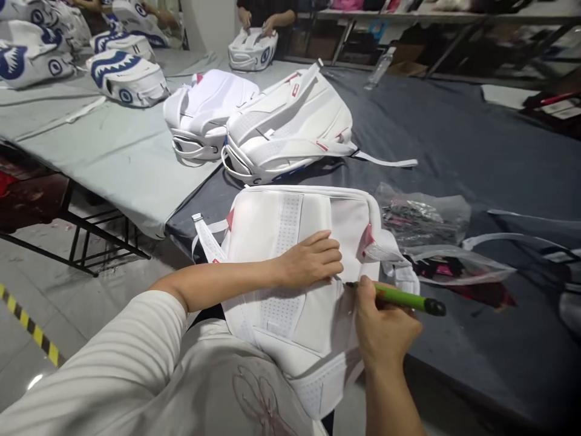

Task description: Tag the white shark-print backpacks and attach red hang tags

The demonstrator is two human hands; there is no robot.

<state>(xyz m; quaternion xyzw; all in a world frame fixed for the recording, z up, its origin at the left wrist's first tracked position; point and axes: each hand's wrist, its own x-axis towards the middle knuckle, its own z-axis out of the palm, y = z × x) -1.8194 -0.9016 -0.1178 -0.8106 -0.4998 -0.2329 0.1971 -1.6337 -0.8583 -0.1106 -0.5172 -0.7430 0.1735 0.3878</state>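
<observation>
While left hand [313, 259] presses backpack [290, 254], fingers together, right hand [385, 330] fingers pinch pen [399, 298].

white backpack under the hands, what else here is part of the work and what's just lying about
In use:
- white backpack, pressed flat by the left hand
- green pen, in the right hand, tip on the backpack

Lying about:
- two white backpacks further back
- plastic bags
- shark-print bags
- water bottle
</observation>
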